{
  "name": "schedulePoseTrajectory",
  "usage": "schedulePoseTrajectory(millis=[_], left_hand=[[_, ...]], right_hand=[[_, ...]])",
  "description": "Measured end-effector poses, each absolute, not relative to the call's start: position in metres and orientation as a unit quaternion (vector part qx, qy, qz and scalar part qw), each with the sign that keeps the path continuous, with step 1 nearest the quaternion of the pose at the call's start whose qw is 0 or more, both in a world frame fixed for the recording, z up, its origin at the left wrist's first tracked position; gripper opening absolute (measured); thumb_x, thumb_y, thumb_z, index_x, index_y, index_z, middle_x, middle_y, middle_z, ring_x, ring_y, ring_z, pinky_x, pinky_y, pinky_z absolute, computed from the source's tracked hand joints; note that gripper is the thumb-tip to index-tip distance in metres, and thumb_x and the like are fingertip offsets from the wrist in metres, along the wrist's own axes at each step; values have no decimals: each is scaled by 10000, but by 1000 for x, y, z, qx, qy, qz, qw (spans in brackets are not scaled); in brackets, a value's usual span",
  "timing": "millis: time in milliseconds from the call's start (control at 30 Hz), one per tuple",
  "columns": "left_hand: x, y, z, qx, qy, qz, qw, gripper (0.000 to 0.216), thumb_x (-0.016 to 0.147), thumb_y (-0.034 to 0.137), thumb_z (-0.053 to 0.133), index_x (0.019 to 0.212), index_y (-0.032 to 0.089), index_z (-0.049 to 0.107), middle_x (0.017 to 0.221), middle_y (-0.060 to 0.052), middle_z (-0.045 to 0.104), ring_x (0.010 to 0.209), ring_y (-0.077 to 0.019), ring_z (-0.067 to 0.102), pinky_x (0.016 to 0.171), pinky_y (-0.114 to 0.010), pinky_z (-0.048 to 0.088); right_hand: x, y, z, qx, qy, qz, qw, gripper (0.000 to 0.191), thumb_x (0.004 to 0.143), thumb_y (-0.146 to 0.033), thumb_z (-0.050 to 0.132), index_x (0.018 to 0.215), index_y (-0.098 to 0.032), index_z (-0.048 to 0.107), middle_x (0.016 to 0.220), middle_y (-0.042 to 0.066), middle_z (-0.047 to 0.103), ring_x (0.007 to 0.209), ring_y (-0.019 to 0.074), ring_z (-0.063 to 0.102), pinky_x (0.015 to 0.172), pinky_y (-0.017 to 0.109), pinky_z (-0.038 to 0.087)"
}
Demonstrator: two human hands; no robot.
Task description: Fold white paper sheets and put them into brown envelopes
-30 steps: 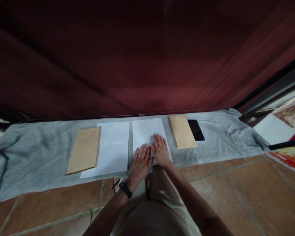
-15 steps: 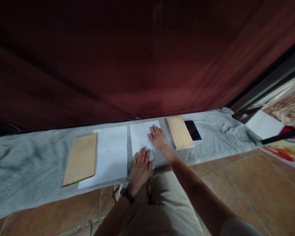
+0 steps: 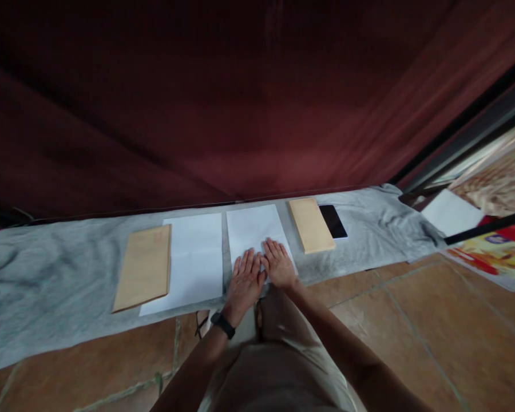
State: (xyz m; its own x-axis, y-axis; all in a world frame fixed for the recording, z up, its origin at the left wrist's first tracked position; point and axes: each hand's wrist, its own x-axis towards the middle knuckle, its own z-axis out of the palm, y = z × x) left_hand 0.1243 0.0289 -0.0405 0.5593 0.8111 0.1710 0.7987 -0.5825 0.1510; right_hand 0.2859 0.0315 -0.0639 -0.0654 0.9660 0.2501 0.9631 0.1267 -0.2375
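Note:
A white sheet of paper [image 3: 253,223] lies on the grey cloth in front of me. Flat on its near part rests my left hand [image 3: 245,281], fingers stretched out, a dark watch on the wrist. Close beside it, my right hand [image 3: 280,264] also presses flat on the sheet, and the two nearly touch. Both hands cover the paper's near edge. To the left is a second white sheet [image 3: 197,257], partly under a stack of brown envelopes [image 3: 142,268]. Right of my hands sits another stack of brown envelopes [image 3: 312,225].
A dark-screened phone [image 3: 333,221] lies against the right envelope stack. The grey cloth [image 3: 68,280] covers a long narrow surface below a dark red curtain [image 3: 240,114]. Brown floor tiles [image 3: 395,320] run along the near side. A colourful printed bag [image 3: 498,252] is at far right.
My right hand has slid down the sheet towards me, from its upper part to beside my left hand. The left hand stays flat in nearly the same place. The view has shifted slightly.

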Motion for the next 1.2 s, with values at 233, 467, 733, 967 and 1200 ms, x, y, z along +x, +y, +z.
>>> schedulePoseTrajectory(millis=[233,467,733,967,1200], left_hand=[[118,28,-39,889,442,119,24,561,1033,421,396,1526,156,450,1620,-147,380,1530,-289,299,1246,-519,266],[103,15,-49,861,486,150,17,583,1049,394,347,1541,87,402,1612,-187,375,1523,-284,313,1232,-495,313],[100,-16,-51,838,525,149,19,589,1040,298,312,1564,28,313,1609,-222,369,1528,-301,298,1222,-520,334],[154,28,-43,871,464,157,40,585,1040,330,331,1564,69,336,1625,-164,372,1542,-267,269,1244,-489,294],[176,70,-49,880,458,121,29,580,1032,429,388,1553,173,404,1632,-128,369,1541,-270,276,1261,-536,196]], right_hand=[[303,-3,-60,-678,-714,-18,173,538,1060,-379,421,1532,-120,437,1596,149,423,1484,280,377,1217,466,288],[314,-25,-62,-687,-704,-35,178,558,1061,-402,414,1553,-137,409,1592,150,429,1466,288,402,1210,464,284],[313,-30,-71,-695,-689,-64,193,573,1059,-393,400,1555,-107,397,1574,175,449,1454,307,409,1202,480,265],[312,-30,-73,-691,-689,-76,204,559,1063,-395,387,1538,-102,425,1562,181,465,1450,304,414,1194,486,272],[310,-29,-70,-693,-688,-72,204,547,1068,-388,367,1533,-109,436,1544,190,485,1427,307,446,1185,505,280]])
